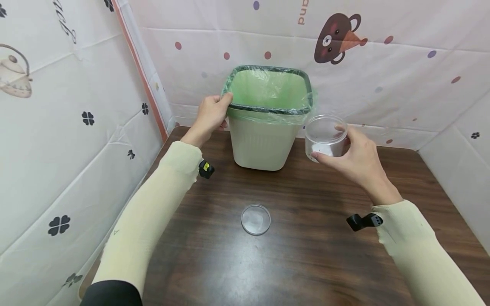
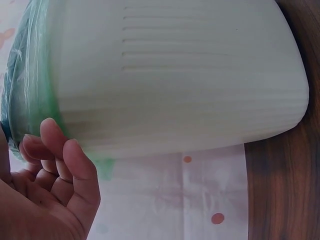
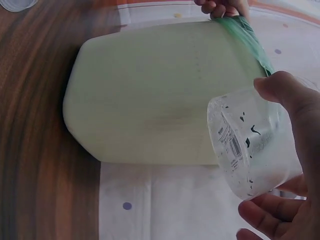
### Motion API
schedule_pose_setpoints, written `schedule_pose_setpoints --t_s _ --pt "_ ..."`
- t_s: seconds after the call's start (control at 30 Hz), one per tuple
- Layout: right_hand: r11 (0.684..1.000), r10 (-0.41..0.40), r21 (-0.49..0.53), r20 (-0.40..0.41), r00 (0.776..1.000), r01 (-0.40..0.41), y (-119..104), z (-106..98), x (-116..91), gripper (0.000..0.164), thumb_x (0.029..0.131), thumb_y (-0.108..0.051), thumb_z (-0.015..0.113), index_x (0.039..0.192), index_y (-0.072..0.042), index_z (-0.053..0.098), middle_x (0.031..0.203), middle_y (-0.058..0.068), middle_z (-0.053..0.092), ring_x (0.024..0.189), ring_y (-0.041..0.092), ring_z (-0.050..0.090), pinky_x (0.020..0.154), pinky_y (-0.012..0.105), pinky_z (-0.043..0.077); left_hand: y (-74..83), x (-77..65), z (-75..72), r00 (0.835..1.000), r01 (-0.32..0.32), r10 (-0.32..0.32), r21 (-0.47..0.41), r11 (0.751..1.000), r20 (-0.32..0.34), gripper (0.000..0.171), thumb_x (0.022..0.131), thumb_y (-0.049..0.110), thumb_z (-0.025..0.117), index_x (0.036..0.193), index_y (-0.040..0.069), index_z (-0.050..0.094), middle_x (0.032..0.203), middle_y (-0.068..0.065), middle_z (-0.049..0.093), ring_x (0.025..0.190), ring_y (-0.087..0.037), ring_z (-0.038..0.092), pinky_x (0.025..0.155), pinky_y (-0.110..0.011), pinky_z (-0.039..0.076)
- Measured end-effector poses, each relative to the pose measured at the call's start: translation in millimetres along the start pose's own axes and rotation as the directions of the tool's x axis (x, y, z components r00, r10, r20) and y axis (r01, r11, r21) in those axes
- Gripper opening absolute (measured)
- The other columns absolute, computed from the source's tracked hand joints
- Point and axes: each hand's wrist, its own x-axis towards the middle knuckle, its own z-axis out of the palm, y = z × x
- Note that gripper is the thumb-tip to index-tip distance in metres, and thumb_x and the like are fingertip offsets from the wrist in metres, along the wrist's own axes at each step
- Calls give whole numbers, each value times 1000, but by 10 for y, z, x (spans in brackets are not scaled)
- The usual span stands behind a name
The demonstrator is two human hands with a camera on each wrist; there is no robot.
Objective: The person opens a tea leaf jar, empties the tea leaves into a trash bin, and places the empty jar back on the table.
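A pale green trash bin [image 1: 264, 140] stands at the back of the table, lined with a thin green bag [image 1: 283, 115] folded over its dark rim. My left hand [image 1: 212, 112] grips the bin's rim at its left corner, thumb on top and fingers below. To the right of the bin, my right hand [image 1: 357, 159] holds a clear plastic jar [image 1: 325, 136] in the air by its sides, lidless. In the right wrist view the jar [image 3: 250, 142] shows small dark bits and a barcode label on its bottom. A round clear lid [image 1: 255, 219] lies flat on the table.
The dark wood tabletop [image 1: 306, 246] meets printed cloth walls at the back [image 1: 229, 42], at the left [image 1: 95, 157] and at the right [image 1: 467, 157]. The bin stands close to the back cloth. Small black cameras sit on both wrists.
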Motion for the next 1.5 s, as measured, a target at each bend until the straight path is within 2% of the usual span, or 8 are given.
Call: schedule_pose_setpoints --t_s 0.2,0.4,0.63,0.83,1.07,1.3,1.5 --pt "999 34 -1 26 999 -34 30 61 -80 82 72 -54 86 132 -7 57 103 13 64 86 31 58 68 43 44 -17 18 21 1000 6 -6 -16 1000 -10 49 102 54 48 77 11 47 60 -3 48 52 -18 57 56 -35 54" --pt "998 57 -5 39 998 -57 36 102 -131 83 72 -56 86 133 -8 57 104 13 64 86 30 58 68 42 44 -21 10 19 1000 1 -1 -20 1000 -9 49 102 53 48 78 11 46 60 -2 47 53 -18 57 55 -34 52" --pt "999 47 2 61 997 -47 34 145 -153 76 71 -56 86 128 -13 60 104 10 66 85 26 59 67 41 46 -19 -2 14 1000 -13 13 -43 999 -4 50 102 53 48 76 10 45 60 -3 47 55 -22 57 53 -31 50" --pt "999 48 12 101 994 -49 48 183 -202 73 73 -56 85 124 -10 60 101 10 66 85 26 60 67 42 48 -27 -8 21 1000 -19 19 -50 999 -3 51 102 54 48 75 11 45 61 -4 48 55 -22 58 54 -31 51" --pt "997 77 7 148 986 -79 87 239 -267 80 74 -55 84 129 -5 57 96 12 64 86 28 58 70 41 46 -32 -6 20 1000 -13 12 -43 999 -10 50 102 54 48 76 11 46 60 -3 48 52 -20 56 52 -31 51" --pt "998 64 -11 179 982 -63 141 298 -310 77 74 -55 85 123 -4 55 92 13 63 83 28 58 67 40 46 -49 18 28 1000 -20 19 -53 998 -9 50 102 53 48 76 11 46 60 -4 48 58 -29 60 51 -31 50" --pt "997 71 -16 214 974 -70 164 347 -352 75 72 -54 86 121 -7 55 96 12 64 84 27 59 68 39 47 -58 27 32 1000 -21 21 -49 999 -7 50 102 53 48 76 11 46 60 -3 48 57 -28 60 51 -31 50"
